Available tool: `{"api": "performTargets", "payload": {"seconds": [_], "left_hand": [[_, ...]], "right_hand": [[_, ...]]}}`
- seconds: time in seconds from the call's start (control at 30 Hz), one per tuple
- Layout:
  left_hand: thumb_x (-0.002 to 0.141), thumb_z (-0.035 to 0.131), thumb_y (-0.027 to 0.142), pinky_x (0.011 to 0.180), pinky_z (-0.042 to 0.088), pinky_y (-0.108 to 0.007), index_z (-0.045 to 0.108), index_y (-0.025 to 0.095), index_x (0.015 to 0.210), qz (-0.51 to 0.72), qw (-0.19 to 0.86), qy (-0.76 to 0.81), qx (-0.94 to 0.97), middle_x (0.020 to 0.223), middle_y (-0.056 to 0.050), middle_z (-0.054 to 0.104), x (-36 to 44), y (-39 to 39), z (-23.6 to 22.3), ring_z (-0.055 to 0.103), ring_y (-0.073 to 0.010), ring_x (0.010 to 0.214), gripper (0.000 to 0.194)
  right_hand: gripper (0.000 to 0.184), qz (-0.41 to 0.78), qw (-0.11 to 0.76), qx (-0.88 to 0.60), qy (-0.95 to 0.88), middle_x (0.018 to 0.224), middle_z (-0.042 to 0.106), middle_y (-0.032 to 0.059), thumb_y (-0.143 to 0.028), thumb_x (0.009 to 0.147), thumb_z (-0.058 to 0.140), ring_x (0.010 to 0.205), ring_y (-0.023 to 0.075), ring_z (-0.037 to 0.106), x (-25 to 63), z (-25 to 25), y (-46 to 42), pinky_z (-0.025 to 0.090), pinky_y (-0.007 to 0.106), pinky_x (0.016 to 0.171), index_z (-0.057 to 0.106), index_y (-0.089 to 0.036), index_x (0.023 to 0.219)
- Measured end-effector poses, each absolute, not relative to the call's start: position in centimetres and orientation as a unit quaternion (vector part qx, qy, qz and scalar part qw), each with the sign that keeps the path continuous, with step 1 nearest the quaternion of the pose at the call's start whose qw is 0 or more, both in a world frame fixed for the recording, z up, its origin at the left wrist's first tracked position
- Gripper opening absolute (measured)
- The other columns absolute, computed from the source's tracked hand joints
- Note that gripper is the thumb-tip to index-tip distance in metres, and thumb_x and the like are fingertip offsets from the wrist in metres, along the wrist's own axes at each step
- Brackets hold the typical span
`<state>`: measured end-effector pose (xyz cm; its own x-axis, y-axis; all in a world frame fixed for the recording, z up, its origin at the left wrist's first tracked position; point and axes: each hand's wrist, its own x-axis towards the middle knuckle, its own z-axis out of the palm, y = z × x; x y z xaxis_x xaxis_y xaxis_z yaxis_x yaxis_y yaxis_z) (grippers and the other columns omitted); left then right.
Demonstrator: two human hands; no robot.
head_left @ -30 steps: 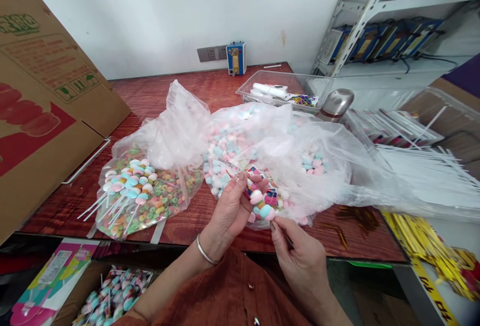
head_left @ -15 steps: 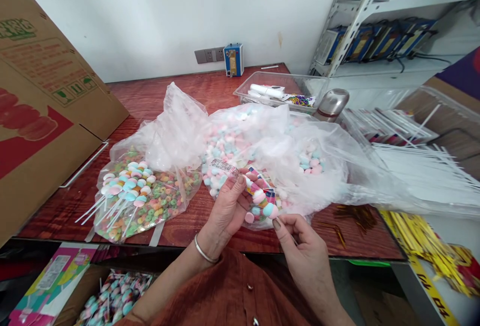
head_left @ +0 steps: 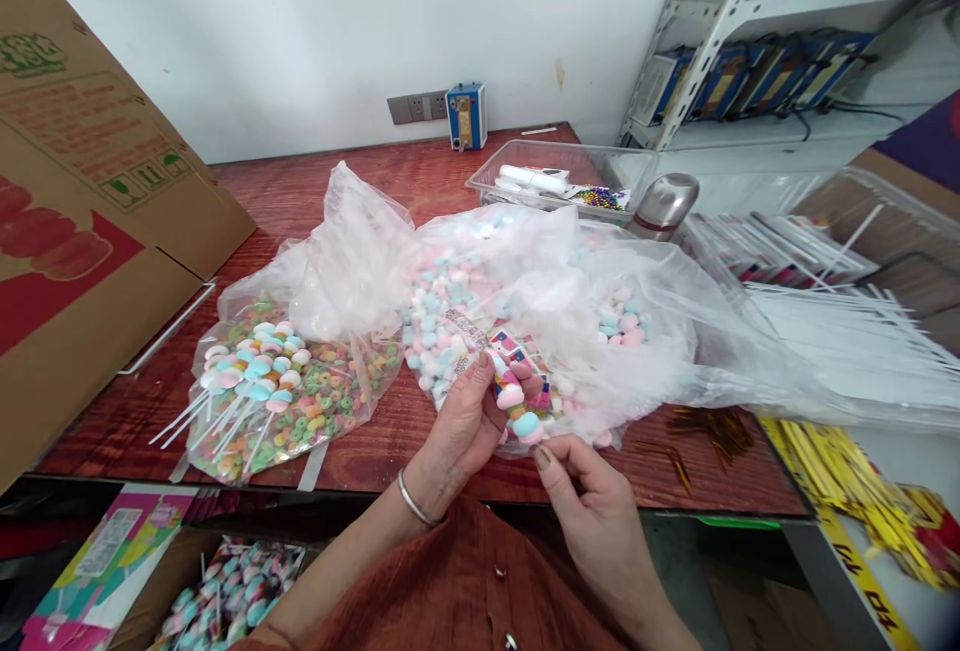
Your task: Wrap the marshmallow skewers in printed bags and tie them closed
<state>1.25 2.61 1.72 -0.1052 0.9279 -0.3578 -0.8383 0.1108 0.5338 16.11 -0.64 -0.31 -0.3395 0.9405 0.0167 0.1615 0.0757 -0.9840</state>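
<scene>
My left hand (head_left: 466,431), with a silver bangle on its wrist, is closed round a small clear printed wrapper (head_left: 463,327). A marshmallow skewer (head_left: 526,425) with pink, blue and orange pieces lies partly inside it, slanting down to the right. At its lower end, the thumb and finger of my right hand (head_left: 592,496) are pinched together; the stick itself is hidden there. Just behind both hands lies a large clear bag of pastel marshmallows (head_left: 435,301). To the left, several finished marshmallow skewers (head_left: 255,366) rest on a bag of coloured cereal rings (head_left: 337,386).
A cardboard box (head_left: 97,161) stands at the left. Behind the bags are a clear plastic tray (head_left: 487,171) and a metal flask (head_left: 666,203). White sticks (head_left: 847,331) and gold twist ties (head_left: 712,431) lie at the right. Below the table is a box of wrapped skewers (head_left: 232,591).
Both hands have shifted slightly left with the skewer, its lower end now a little further left and steeper. The bags and the other skewers have stayed put.
</scene>
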Motion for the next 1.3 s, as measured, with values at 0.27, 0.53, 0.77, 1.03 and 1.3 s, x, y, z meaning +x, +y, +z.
{"api": "performTargets", "payload": {"seconds": [0.27,0.53,0.77,1.03,1.3], "left_hand": [[0.087,0.067,0.041,0.082,0.059,-0.037,0.064,0.014,0.084,0.678,0.648,0.347,-0.004,0.078,-0.005,0.072,1.7,3.1,2.6,0.071,-0.0186,0.072,0.027],[0.087,0.067,0.038,0.082,0.06,-0.036,0.064,0.013,0.091,0.684,0.641,0.348,0.015,0.083,-0.007,0.073,1.8,3.0,2.6,0.072,-0.0193,0.076,0.025],[0.084,0.07,0.042,0.073,0.061,-0.035,0.066,0.013,0.085,0.67,0.643,0.367,0.05,0.075,-0.007,0.073,2.3,2.6,2.4,0.072,-0.0213,0.073,0.029],[0.081,0.07,0.052,0.067,0.058,-0.032,0.069,0.013,0.085,0.649,0.67,0.345,0.106,0.082,-0.011,0.075,2.0,2.5,1.5,0.072,-0.0236,0.077,0.04],[0.076,0.079,0.032,0.084,0.056,-0.035,0.067,0.017,0.107,0.663,0.673,0.295,0.139,0.104,-0.008,0.072,1.0,3.0,1.2,0.07,-0.0226,0.094,0.036]], "right_hand": [[0.012,0.099,0.412,-0.384,-0.821,0.068,0.066,0.002,-0.015,0.095,0.054,0.06,0.015,0.059,16.4,-1.0,-0.3,0.04,0.027,0.061,0.063,-0.017,0.087],[0.014,0.078,0.42,-0.41,-0.806,0.067,0.064,0.0013,-0.017,0.096,0.054,0.06,0.0142,0.056,16.5,-1.0,-0.3,0.038,0.027,0.061,0.062,-0.018,0.085],[0.007,-0.034,0.421,-0.393,-0.817,0.069,0.066,0.0043,-0.011,0.091,0.062,0.061,0.0167,0.053,16.6,-1.3,0.0,0.037,0.03,0.064,0.063,-0.013,0.098],[0.033,0.541,0.388,-0.443,-0.601,0.054,0.049,-0.004,-0.043,0.098,0.049,0.045,0.0096,0.042,16.4,-1.0,-0.3,0.031,0.022,0.044,0.062,-0.018,0.081],[0.044,0.762,0.364,-0.392,-0.365,0.046,0.03,-0.0122,-0.059,0.081,0.068,0.037,0.0032,0.022,16.2,-1.3,0.2,0.017,0.017,0.038,0.06,-0.016,0.076]]}}
